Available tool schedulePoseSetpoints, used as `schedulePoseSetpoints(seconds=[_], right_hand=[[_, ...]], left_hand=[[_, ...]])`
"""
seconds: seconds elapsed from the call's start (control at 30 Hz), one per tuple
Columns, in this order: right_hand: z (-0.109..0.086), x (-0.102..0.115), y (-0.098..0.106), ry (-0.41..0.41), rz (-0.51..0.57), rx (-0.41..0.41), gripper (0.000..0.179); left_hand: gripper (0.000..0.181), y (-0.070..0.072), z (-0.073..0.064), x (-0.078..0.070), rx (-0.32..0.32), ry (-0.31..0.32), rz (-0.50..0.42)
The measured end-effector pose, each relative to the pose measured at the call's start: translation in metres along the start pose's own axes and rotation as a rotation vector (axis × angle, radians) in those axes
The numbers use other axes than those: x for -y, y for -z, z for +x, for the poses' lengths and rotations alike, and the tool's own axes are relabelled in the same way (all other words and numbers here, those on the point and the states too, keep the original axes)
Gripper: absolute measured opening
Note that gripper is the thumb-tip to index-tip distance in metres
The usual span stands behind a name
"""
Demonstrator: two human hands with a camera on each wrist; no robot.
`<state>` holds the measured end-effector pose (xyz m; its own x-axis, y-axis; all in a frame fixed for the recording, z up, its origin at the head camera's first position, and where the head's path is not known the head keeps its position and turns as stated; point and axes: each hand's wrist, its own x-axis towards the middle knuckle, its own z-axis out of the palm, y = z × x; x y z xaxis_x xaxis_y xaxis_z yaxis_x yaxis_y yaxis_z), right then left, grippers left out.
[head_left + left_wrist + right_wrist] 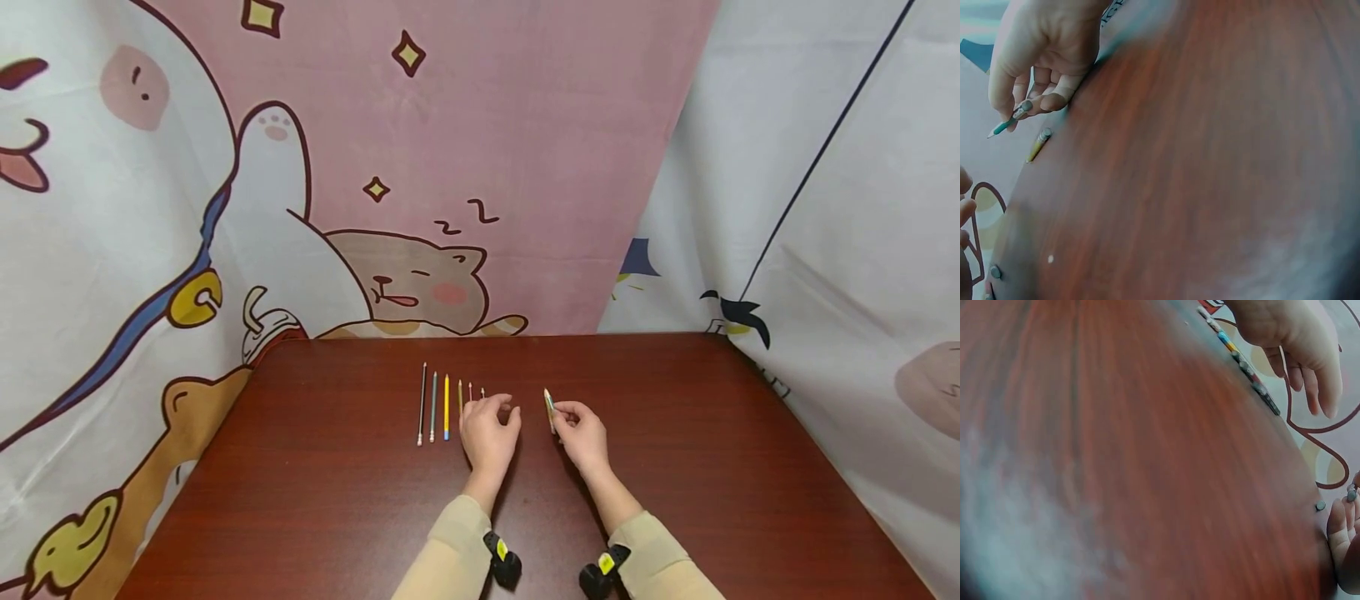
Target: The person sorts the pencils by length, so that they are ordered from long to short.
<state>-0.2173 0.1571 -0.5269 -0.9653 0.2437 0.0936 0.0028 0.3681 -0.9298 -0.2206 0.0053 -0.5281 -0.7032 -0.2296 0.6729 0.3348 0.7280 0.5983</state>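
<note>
My right hand (583, 435) pinches a short green pencil (1005, 125) between thumb and fingers, tip pointing away, eraser end towards me. A yellow pencil (1040, 145) lies on the table close beside it. My left hand (489, 433) hovers at the right end of a row of pencils, its fingers loosely bent, gripping nothing visible. In that row are a black pencil (422, 404), a teal pencil (433, 407), a yellow pencil with a blue end (447, 407) and an olive pencil (461, 396). Further tips show beyond the left hand, their bodies hidden.
The dark red-brown wooden table (337, 517) spreads around both hands. Behind it hangs a pink and white cloth (540, 167) with cartoon animals. A black wrist camera (506, 568) sits on the left sleeve, another wrist camera (600, 575) on the right.
</note>
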Motion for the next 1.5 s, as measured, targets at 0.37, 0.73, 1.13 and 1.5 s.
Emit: schedulePoseSetpoints(seconds=[0.37,0.73,1.13,1.5], right_hand=[[0.004,-0.009,0.018,-0.017,0.014,-0.052,0.020],[0.008,-0.016,0.024,-0.031,0.057,-0.072,0.021],[0.008,-0.017,0.025,-0.005,0.023,-0.076,0.020],[0.008,-0.018,0.026,-0.026,0.039,-0.052,0.022]], left_hand=[[0.022,-0.008,-0.008,-0.011,0.142,-0.061,-0.018],[0.029,-0.024,-0.013,-0.018,0.299,-0.125,-0.001],[0.037,-0.025,-0.009,-0.015,0.456,-0.179,0.046],[0.033,-0.028,-0.007,-0.013,0.511,-0.176,0.078]])
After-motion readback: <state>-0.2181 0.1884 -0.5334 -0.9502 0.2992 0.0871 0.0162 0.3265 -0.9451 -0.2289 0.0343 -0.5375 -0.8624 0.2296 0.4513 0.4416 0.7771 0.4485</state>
